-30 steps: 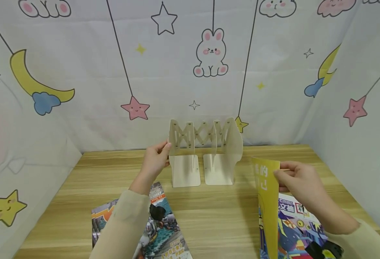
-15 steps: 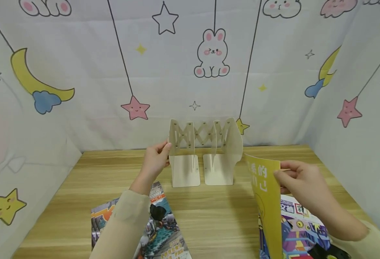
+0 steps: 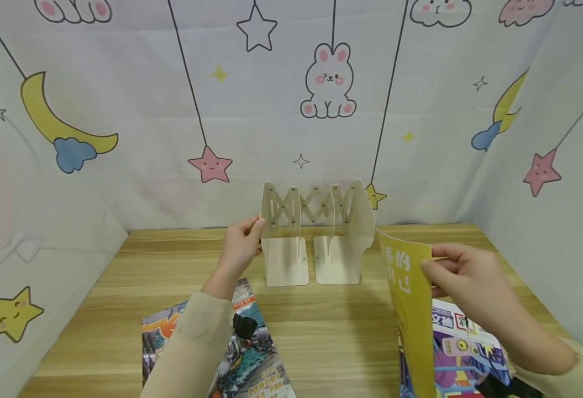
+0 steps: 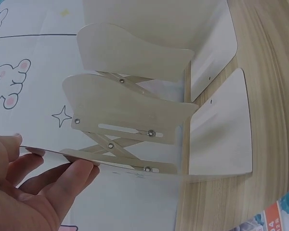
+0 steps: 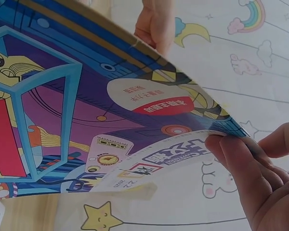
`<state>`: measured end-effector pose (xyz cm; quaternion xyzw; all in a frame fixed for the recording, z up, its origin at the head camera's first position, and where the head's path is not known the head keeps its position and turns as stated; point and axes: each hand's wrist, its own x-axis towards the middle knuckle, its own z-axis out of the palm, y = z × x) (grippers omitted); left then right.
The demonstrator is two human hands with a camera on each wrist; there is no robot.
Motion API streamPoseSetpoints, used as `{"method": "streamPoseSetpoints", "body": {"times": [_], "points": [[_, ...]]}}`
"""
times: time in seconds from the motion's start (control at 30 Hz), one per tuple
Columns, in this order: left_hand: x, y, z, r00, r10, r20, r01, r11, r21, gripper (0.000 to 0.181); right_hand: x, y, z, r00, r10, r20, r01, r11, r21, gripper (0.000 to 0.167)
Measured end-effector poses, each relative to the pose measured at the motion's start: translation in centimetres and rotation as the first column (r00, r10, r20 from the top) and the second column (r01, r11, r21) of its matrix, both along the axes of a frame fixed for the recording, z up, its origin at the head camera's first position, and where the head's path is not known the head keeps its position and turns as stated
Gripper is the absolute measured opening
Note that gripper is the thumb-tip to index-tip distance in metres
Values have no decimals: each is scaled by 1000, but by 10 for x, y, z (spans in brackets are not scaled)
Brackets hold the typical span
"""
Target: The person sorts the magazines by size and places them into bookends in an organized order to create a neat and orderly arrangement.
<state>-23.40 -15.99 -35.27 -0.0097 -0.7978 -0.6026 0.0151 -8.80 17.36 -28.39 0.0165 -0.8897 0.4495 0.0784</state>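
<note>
Now magazine (image 3: 414, 315), pinched in right grip (image 3: 465, 279), shows more yellow side, outside rack (image 3: 333, 260). Left grip (image 3: 239, 244) pinches rack near surface (image 3: 336, 337) back edge.

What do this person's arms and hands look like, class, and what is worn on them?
The left sleeve and right sleeve are plain cream, ending short of the wrists. The left hand and right hand wear no gloves. A small black device shows beside the left sleeve, and another black device beside the right.
</note>
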Motion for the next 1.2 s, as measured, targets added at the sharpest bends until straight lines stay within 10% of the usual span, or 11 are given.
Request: {"method": "streamPoseSetpoints", "body": {"times": [1.2], "points": [[-1, -1, -2, 1000, -7, 11, 6, 1000, 9, 48, 10, -30, 28, 988, 43, -145, -37, 998, 46, 22]]}}
